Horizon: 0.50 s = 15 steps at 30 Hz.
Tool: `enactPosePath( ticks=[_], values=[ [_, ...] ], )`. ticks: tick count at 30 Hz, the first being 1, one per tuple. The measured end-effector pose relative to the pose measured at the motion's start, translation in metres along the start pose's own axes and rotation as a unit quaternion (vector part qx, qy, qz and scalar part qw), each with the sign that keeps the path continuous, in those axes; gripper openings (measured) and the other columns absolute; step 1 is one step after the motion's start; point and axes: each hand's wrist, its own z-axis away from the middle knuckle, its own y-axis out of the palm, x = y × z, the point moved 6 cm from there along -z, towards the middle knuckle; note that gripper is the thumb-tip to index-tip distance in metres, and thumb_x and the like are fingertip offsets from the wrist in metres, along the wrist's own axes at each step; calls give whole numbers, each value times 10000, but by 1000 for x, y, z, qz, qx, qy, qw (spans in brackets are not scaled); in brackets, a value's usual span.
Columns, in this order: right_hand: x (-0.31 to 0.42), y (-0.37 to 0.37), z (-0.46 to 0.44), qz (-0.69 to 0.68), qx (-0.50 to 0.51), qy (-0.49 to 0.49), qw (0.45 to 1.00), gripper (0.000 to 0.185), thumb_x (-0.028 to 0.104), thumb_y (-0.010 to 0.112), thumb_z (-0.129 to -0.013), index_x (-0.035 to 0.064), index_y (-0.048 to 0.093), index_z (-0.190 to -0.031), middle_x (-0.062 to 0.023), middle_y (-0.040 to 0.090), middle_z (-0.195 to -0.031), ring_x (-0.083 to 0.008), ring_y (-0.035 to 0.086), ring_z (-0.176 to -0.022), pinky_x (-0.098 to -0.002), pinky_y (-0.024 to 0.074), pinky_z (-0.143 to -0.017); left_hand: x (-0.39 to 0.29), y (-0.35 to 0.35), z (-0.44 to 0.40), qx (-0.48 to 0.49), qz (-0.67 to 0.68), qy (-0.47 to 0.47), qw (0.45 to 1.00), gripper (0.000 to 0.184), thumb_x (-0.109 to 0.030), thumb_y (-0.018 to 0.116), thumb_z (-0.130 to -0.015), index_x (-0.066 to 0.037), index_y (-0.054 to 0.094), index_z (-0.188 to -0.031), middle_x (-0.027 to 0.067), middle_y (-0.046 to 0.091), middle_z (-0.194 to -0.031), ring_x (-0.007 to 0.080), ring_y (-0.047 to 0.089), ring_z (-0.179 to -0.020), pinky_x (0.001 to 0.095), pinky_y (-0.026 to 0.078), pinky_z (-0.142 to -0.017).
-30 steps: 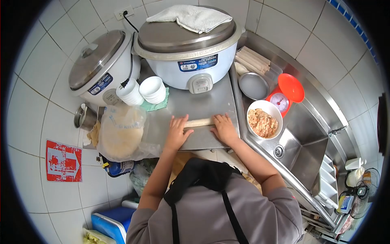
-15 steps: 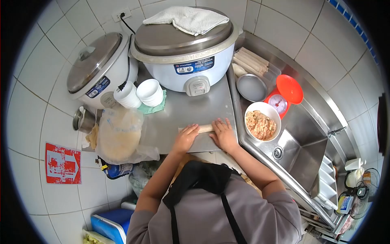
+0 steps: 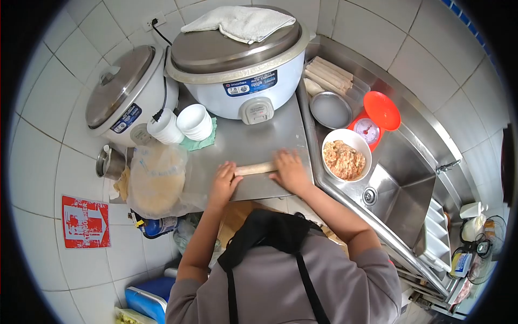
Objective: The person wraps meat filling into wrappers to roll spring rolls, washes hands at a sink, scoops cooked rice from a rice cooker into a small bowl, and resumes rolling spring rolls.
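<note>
A pale, thin uncooked spring roll (image 3: 256, 169) lies crosswise near the front edge of the steel worktop (image 3: 253, 143). My left hand (image 3: 221, 182) closes around its left end, thumb on the near side. Over the right end is my right hand (image 3: 291, 171), its thumb below the roll and its fingers above, slightly blurred by motion. The roll's middle shows bare between the hands. To the left, a clear plastic bag (image 3: 157, 181) holds round, pale sheets. On the right, a white bowl (image 3: 368, 162) contains a pinkish ground mixture (image 3: 343, 160).
Two rice cookers (image 3: 237, 102) (image 3: 120, 102) stand behind, near stacked white cups (image 3: 194, 123). Beyond the bowl are a red scale (image 3: 367, 129), a round metal pan (image 3: 331, 110) and several finished rolls (image 3: 330, 74). A sink basin (image 3: 399, 183) lies to the right.
Both hands and the spring roll have shifted slightly left. The hands are farther apart, so more of the roll shows between them. The whole view has tilted a little.
</note>
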Motion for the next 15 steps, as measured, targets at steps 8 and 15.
enactPosePath(
  ticks=[8, 15],
  values=[
    [11, 40, -44, -116, 126, -70, 983, 349, 236, 660, -713, -4, 583, -953, -160, 579, -935, -306, 552, -927, -404, 433, -811, -3, -16, 16, -98, 84, -112, 985, 365, -148, 587, -802, 31, 527, -1114, 189, 546, -1080, 325, 513, -1004, 387, 382, -888],
    [-58, 42, -28, -678, 478, 156, 536, 421, 306, 615, -818, 0, 469, -1067, -36, 545, -805, -116, 570, -737, -253, 494, -526, -25, -1, 23, -159, 92, -127, 975, 292, -103, 528, -809, 16, 523, -1076, 159, 542, -1019, 312, 486, -980, 382, 368, -877]
  ],
)
